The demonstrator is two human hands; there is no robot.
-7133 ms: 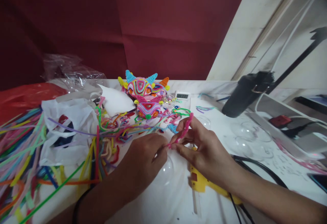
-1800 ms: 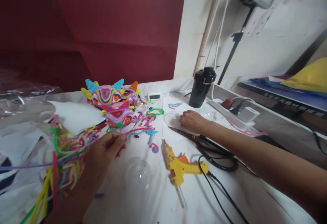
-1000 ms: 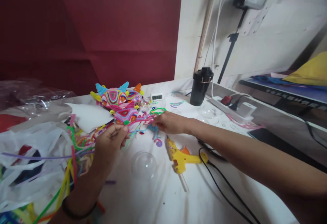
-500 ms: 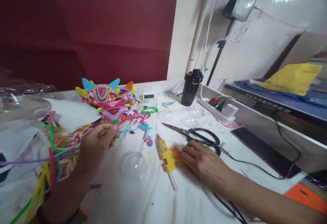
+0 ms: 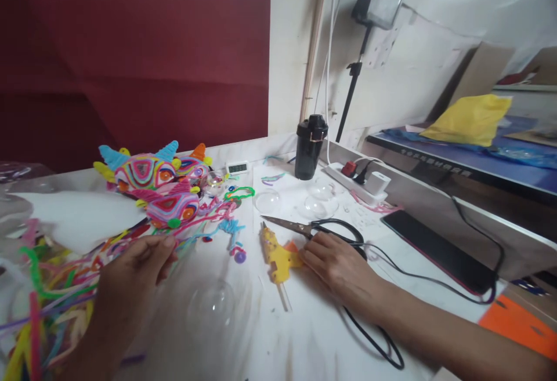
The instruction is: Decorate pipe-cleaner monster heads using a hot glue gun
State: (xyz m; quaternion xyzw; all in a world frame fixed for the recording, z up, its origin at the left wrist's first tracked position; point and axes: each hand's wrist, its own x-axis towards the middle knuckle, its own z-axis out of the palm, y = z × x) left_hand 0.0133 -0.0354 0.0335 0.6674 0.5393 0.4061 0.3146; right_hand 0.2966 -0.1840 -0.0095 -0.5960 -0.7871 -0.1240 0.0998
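My left hand (image 5: 136,265) rests among loose pipe cleaners (image 5: 47,279) at the left, fingertips pinched on a thin pink pipe cleaner (image 5: 195,218). My right hand (image 5: 337,262) lies on the white table, fingers touching the handle of a yellow glue gun (image 5: 275,249). Black-handled scissors (image 5: 313,229) lie just beyond that hand. A clear plastic half-sphere (image 5: 212,308) sits between my hands. Colourful pipe-cleaner figures (image 5: 150,181) stand at the back left.
A black bottle (image 5: 310,147), small digital clock (image 5: 237,167), power strip (image 5: 364,181) and two clear domes (image 5: 313,198) sit at the back. A dark phone (image 5: 435,250) and black cord (image 5: 378,340) lie right. White foam sheet (image 5: 73,218) at left.
My right hand came back from the far items to the glue gun's handle and stays there. The view swung right; my left hand keeps its pinch on the pipe cleaner.
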